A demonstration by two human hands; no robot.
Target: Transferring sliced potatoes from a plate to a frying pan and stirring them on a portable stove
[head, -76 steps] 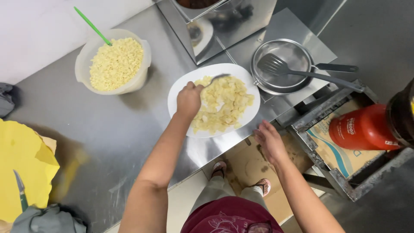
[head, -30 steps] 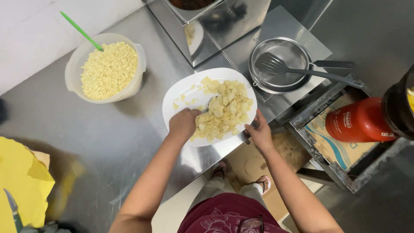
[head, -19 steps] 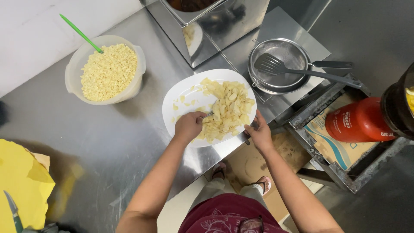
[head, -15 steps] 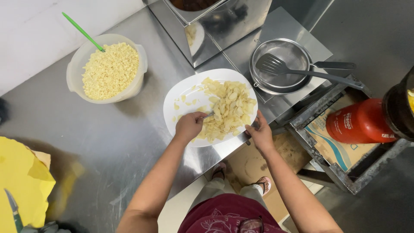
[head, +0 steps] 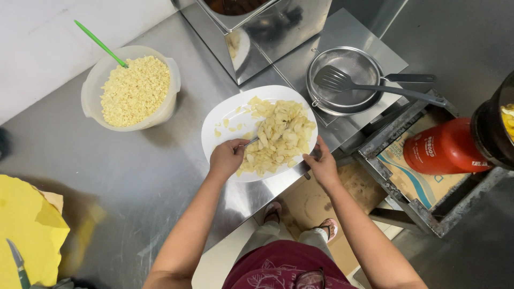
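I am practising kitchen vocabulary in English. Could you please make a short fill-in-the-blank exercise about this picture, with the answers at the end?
1. The pale food pieces lie on a white ____.
2. The left hand holds a metal utensil in the food, while the ____ hand steadies the rim.
3. The plastic bowl of small yellow pieces has a ____ stick standing in it.
4. A dark slotted spatula rests in the metal ____.

Missing words: plate; right; green; strainer
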